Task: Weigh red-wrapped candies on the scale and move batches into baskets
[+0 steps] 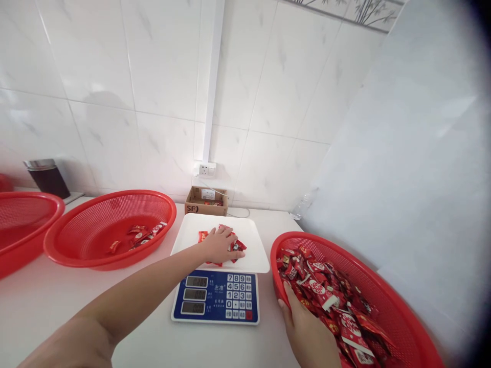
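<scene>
My left hand (pixel 220 245) lies palm down, fingers spread, over several small red wrapped candies (pixel 238 246) on the white pan (pixel 184 240) of a digital scale (pixel 215 297). Its palm and the candies under it are partly hidden. At the right, my right hand (pixel 307 329) grips the near left rim of a red plastic basket (pixel 406 312), thumb outside and fingers over the edge. Heaped in that basket are red candy packets (pixel 316 289) of different sizes. The scale's blue panel carries a keypad and three small displays.
Left of the scale stands another red basket (pixel 95 209) with a few packets in it. A further red basket (pixel 26 220) is cut off at the left edge. Behind the scale sit a small cardboard box (pixel 199 208) and a wall socket (pixel 207 169). A dark canister (pixel 48 179) leans back left.
</scene>
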Available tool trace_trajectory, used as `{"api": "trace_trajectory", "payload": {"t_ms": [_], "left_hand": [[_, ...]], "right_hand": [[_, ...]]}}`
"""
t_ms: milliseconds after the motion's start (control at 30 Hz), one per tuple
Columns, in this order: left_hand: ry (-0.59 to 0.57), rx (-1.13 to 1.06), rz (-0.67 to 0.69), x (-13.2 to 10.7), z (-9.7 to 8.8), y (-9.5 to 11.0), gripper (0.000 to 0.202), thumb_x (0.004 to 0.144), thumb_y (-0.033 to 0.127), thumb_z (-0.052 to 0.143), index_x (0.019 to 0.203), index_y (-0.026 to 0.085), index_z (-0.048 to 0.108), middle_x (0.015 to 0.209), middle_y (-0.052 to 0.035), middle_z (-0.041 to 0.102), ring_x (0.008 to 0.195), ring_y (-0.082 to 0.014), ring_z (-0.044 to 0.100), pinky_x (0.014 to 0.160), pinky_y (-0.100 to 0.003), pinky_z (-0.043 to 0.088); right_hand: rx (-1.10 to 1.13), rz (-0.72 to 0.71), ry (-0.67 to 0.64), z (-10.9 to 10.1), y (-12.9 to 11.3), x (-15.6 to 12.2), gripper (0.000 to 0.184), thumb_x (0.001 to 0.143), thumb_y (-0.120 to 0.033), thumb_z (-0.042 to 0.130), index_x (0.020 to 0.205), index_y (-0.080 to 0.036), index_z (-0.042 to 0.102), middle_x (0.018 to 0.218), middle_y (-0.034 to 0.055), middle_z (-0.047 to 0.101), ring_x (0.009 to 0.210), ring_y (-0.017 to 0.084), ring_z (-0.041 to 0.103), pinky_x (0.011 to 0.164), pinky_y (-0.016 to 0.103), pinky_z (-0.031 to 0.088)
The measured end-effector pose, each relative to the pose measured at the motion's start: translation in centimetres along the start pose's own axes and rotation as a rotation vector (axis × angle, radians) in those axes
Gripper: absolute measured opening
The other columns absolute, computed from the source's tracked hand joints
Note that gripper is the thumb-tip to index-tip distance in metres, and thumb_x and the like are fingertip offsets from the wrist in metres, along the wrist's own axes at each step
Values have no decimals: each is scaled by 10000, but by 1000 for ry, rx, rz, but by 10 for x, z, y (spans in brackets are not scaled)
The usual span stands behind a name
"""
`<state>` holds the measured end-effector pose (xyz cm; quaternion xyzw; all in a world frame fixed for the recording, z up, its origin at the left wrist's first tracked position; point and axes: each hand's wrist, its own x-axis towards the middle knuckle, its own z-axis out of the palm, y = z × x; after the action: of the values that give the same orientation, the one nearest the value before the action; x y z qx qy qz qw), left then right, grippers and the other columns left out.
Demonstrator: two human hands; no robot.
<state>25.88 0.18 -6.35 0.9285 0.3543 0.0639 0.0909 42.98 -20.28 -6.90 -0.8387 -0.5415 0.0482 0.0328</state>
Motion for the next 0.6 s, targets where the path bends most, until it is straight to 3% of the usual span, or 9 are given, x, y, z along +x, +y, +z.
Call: {"api": "trace_trajectory", "payload": {"t_ms": [300, 467, 600], "left_hand": [[26, 12, -2, -3, 7, 0, 724, 846, 697, 191, 1321, 218, 452, 1482, -145, 335, 1388, -330, 220, 1071, -532, 246], [82, -2, -27, -10, -7, 1, 694, 863, 670, 213, 1390, 245, 365, 1536, -118, 226, 1422, -302, 117, 1120, -516, 159], [163, 30, -105, -34, -23, -13, 642, 891, 619, 226, 1417, 262, 314, 1561, -76, 156, 1435, -259, 21, 1141, -478, 131]], "right_hand": [[-3, -7, 30, 4, 2, 0, 538, 948, -300, 147, 1405, -151, 389, 1084, 150, 696, 896, 264, 693, 740, 393, 537], [-2, -9, 17, 3, 1, -1, 559, 948, -306, 111, 1412, -136, 373, 1082, 155, 695, 880, 268, 694, 737, 409, 534], [-29, -10, 37, 3, 2, -1, 557, 942, -317, 136, 1406, -136, 386, 1022, 157, 715, 827, 263, 703, 704, 393, 544]]}}
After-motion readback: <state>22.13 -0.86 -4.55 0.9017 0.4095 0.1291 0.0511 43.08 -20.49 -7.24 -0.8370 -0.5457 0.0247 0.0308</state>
